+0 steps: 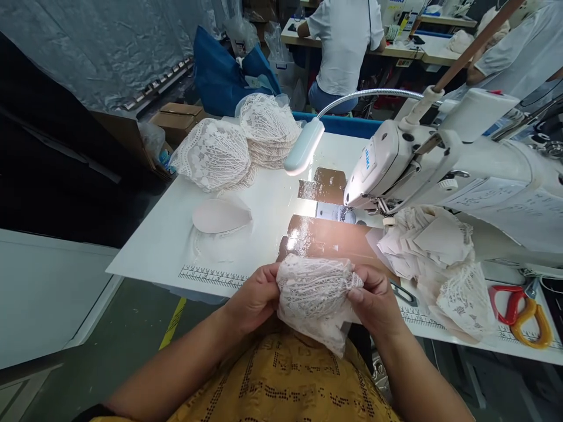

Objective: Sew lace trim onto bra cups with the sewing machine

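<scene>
A: A white desk fills the work area, with a sewing machine beyond and to the right of the hands. Locate the lace piece.

B: The lace piece is suspended between the two hands, at the near edge of the desk as seen from here.

A: State the grip.

B: Left hand: thumb and fingers closed in a pinch on the left side. Right hand: thumb and forefinger pinched on the right end, where the lace gathers.

A: Handling guidance?

B: Hold both pinches level. Apply light tension only; openwork will likely distort if pulled. Spread the gathers beside the right thumb. Let the lower edge hang free. Inspect by the lamp, beyond the hands. Avoid snagging on the scissors, right of the right hand.
</scene>
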Demonstrator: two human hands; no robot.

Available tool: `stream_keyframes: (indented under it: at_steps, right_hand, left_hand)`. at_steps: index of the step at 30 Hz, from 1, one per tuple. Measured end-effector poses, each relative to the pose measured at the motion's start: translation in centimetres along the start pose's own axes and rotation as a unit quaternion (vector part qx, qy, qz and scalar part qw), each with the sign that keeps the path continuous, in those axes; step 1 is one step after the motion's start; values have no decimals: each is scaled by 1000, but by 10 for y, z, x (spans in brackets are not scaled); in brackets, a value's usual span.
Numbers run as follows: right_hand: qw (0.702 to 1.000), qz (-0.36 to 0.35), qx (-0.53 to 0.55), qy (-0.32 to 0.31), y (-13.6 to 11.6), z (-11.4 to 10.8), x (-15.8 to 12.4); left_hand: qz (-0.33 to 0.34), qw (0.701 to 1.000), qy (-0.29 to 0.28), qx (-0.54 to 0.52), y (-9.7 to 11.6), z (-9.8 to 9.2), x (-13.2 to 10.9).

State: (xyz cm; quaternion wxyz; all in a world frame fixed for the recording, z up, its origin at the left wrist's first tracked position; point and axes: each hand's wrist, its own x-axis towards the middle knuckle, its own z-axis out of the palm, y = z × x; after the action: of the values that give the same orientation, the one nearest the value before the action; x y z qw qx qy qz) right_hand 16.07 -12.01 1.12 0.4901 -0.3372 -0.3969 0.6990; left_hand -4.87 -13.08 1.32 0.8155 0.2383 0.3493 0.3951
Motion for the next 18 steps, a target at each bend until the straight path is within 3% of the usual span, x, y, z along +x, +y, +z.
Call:
stream_keyframes:
  at_steps: [3, 5, 7, 9, 12, 15, 18]
  right_hand:
    - [999, 3, -1, 36, -4, -4, -1]
    - [999, 5, -24, 45, -8, -5, 0]
    - [996, 18, -82, -5, -12, -3, 1]
    - [986, 34, -144, -83, -14, 2, 2]
    - [967, 36, -207, -141, -15, 13, 4]
    - [945, -15, -303, -123, -15, 22, 5]
    - [919, -79, -376, -90, -14, 26, 6]
  left_hand:
    - [11, 999, 25, -22, 11, -18, -5]
    - [73, 996, 39, 15, 24, -25, -10]
    - [154, 978, 26, 136, 38, -24, -15]
    - [197, 937, -19, 286, 50, -17, -17]
    - [135, 894, -108, 414, 56, -3, -14]
    - [68, 891, -145, 425, 48, 2, -5]
    - [83, 893, -140, 419, 37, -1, 0]
